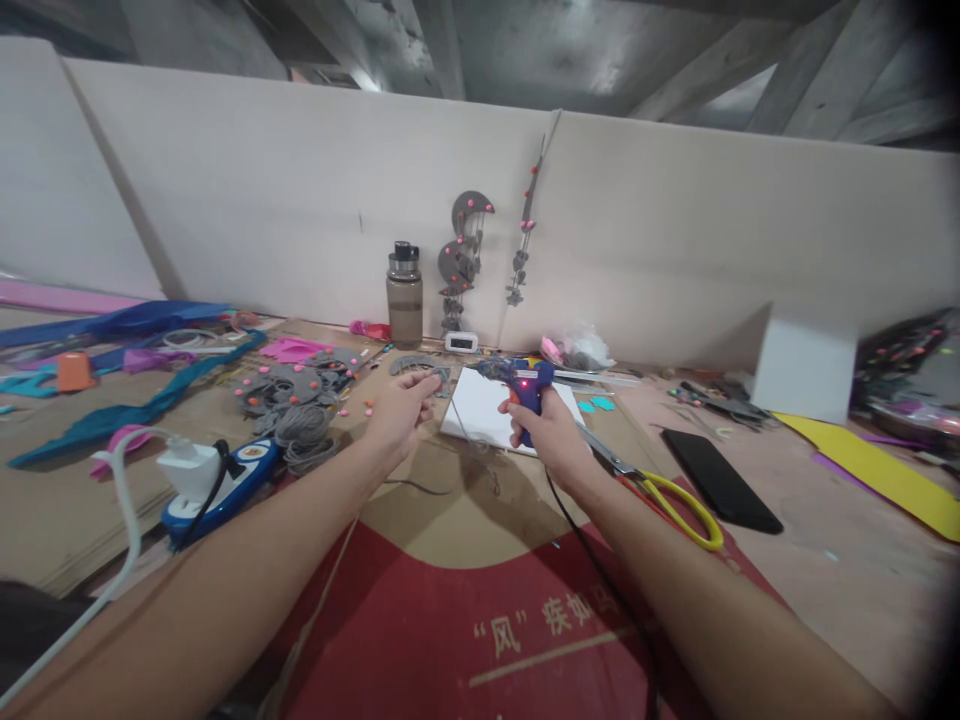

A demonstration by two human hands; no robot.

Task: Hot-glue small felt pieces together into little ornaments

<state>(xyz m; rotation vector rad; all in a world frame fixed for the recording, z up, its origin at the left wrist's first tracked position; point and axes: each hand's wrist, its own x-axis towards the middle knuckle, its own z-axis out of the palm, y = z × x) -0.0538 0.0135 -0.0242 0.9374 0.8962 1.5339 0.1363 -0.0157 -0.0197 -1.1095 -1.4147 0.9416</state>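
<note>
- Glue gun: blue, red light lit on its back, gripped in the right hand over the white sheet near the middle of the worktop. Body runs roughly level, long axis left-right; nozzle end points left twd the left hand. Black cord drops from the grip and trails back along the right forearm.
- Right hand: fingers wrapped tight round the gun's handle.
- Left hand: fingers pinched on a grey felt piece, held just left of the nozzle; can't tell if nozzle and felt touch.
- Hands near each other, not touching.
- Around, left side: pile of grey felt cutouts w/ pink dots, coil of grey cord, blue power strip w/ white plug, blue and teal strips.
- Right side: yellow-handled scissors just beside the right wrist, black phone beyond them, yellow sheet, white box.
- Back, by the wall: bottle, small white clock, grey felt decoration leaning upright.
- Red-printed cardboard under both forearms.
</note>
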